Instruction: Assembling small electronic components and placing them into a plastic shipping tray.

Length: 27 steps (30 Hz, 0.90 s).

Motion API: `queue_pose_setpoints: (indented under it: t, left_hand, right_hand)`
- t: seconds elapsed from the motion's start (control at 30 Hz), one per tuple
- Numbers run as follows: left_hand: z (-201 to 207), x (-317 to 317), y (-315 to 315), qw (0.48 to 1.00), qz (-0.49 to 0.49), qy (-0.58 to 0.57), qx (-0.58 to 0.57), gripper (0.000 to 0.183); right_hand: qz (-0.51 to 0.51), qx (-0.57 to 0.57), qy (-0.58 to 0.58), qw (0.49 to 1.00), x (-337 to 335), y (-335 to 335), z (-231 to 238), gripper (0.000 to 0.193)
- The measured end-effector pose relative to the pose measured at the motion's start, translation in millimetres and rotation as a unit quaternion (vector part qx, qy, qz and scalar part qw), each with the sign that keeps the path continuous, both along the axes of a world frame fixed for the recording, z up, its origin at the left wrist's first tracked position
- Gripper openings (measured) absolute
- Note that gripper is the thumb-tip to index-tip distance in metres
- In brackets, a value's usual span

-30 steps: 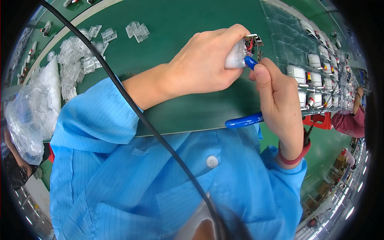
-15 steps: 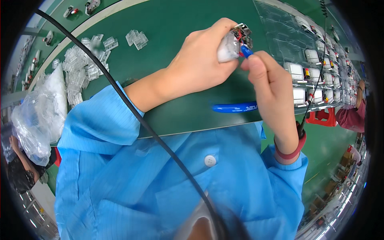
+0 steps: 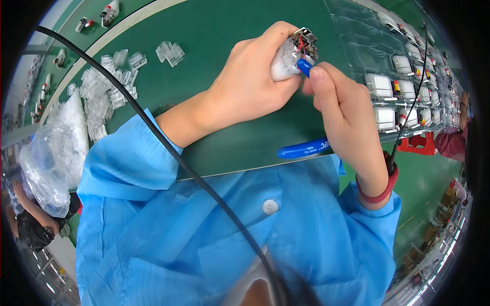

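Note:
My left hand is wrapped around a small device with a white, clear-cased body. Red wires and a circuit board show at its far end. In my right hand are what look like blue-handled pliers, their jaws hidden. One rounded blue handle end sticks out past my thumb and meets the device's side by the wires. The other blue handle reaches left from under my hand, above the near table edge.
Clear plastic pieces are heaped on the green table at left, with two more apart. A clear plastic bag hangs at the left edge. Trays of white devices stand at right. A black cable crosses my view.
The blue handle end has shifted left against the device, closer to its clear casing. The other handle has tilted, its free end lower. Both hands keep their hold.

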<state>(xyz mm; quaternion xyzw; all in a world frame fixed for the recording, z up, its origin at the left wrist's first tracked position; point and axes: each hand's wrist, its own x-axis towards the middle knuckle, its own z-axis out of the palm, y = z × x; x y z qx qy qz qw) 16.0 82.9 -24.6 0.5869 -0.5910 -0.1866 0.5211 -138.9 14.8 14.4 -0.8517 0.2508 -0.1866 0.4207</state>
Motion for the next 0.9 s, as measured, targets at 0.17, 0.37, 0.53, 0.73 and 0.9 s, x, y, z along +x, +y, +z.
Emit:
queue_pose_setpoints:
  t: [0.17,0.37,0.53,0.73,0.9]
  left_hand:
    - [-3.2,-1.1,-5.3,0.999,0.022,-0.034,-0.017,0.031]
    - [0.6,-1.6,-3.6,0.999,0.01,0.014,0.041,0.031]
    - [3.8,-0.5,-0.3,0.998,0.013,0.012,0.063,0.032]
    - [0.8,-0.6,-2.4,0.999,0.015,0.007,0.038,0.034]
    - [6.1,-2.7,-1.9,0.999,0.03,-0.004,0.046,0.032]
  right_hand:
    - [-0.06,-0.328,0.111,0.936,3.1,22.8,7.4,0.023]
    - [-0.033,-0.241,0.061,0.968,2.1,0.2,3.6,0.026]
    - [-0.01,0.062,0.006,0.998,-3.5,-0.1,7.3,0.032]
    - [0.011,-0.003,0.041,0.999,1.2,0.0,9.9,0.032]
    - [-0.035,-0.349,0.155,0.924,3.6,20.5,12.2,0.022]
